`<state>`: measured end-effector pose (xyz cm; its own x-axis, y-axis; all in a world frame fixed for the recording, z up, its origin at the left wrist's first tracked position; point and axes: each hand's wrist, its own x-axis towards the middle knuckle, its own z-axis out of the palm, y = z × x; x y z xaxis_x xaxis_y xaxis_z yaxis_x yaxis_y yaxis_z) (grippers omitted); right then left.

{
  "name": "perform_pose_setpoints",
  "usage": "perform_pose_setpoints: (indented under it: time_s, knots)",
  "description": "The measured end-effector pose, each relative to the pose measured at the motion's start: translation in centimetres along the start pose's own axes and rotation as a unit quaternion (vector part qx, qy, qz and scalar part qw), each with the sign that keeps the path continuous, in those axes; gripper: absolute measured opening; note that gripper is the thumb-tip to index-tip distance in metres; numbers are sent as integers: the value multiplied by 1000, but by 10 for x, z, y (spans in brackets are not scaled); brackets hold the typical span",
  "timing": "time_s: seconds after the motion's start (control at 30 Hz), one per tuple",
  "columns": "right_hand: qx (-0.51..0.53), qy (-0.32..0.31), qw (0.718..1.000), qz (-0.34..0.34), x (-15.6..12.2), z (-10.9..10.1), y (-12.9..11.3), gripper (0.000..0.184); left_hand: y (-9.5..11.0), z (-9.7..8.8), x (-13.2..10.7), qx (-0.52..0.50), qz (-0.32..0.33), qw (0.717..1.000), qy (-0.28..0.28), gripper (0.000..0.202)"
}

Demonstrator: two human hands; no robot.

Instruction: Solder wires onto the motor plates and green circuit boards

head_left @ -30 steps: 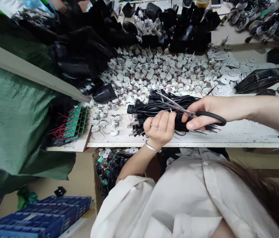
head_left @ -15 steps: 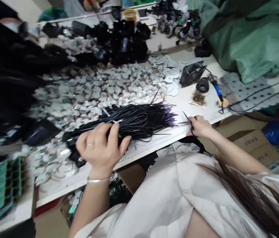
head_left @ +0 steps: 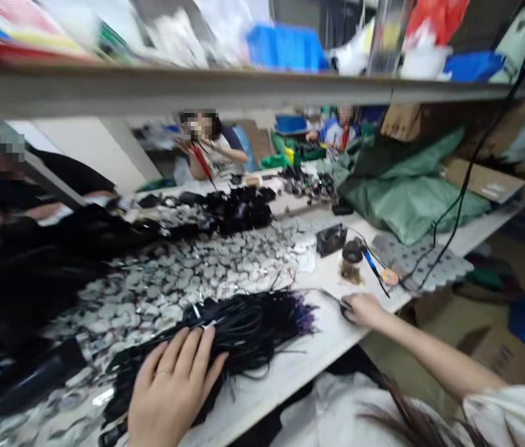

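My left hand (head_left: 173,388) lies flat, fingers stretched, on top of a bundle of black power cords (head_left: 248,326) on the white workbench (head_left: 299,360). The cord ends fan out to the right. My right hand (head_left: 360,309) is curled on the bench to the right of the bundle, closed round the black handles of the scissors (head_left: 334,299), whose blades lie low on the table pointing left.
Several small round white parts (head_left: 206,267) cover the bench behind the cords, with black housings (head_left: 238,208) beyond. A soldering iron (head_left: 373,264) and a small fan (head_left: 331,239) lie to the right. Green sacks (head_left: 406,198) sit far right. Other people sit across the bench.
My head has lifted, so the shelf and people opposite now show. My right hand with the scissors has come down onto the bench. My left hand has flattened on the cords.
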<state>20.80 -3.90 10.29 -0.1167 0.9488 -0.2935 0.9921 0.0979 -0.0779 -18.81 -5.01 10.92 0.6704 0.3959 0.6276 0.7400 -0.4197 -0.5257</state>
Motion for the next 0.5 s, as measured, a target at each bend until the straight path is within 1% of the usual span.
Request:
perform_pose_setpoints:
  time_s: [0.07,0.1,0.13,0.17,0.2,0.23,0.27,0.3,0.33,0.4,0.43,0.47,0.5]
  knots:
    - [23,75,996,-37,-8,-18,7,27,-3,10,1,13,10,999,31,47]
    - [45,127,989,-65,-14,-34,11,31,-5,12,2,19,8,999,44,45]
    - [99,219,964,-115,-22,-55,15,30,-5,13,2,25,2,998,54,45]
    - [129,312,927,-162,-28,-82,18,30,-5,13,2,28,-5,998,60,45]
    - [139,401,885,-190,-33,-115,21,29,-4,12,2,29,-11,998,63,46]
    - [133,474,848,-197,-34,-151,23,28,-3,10,2,27,-14,998,64,46]
    - [114,529,822,-177,-31,-190,25,28,-1,9,1,25,-15,998,62,46]
    - [91,565,807,-146,-24,-230,26,28,0,8,1,22,-15,998,61,46]
    - [61,578,806,-111,-14,-270,28,30,1,7,1,18,-14,998,61,45]
    - [-5,576,816,-43,13,-343,29,34,2,7,1,13,-16,998,60,44]
    - [-33,566,824,-9,27,-374,29,34,3,7,1,12,-20,998,59,44]
    - [-47,532,845,19,40,-400,29,33,3,8,2,12,-24,998,57,44]
    - [-45,498,866,26,51,-419,27,35,4,8,2,12,-30,998,53,44]
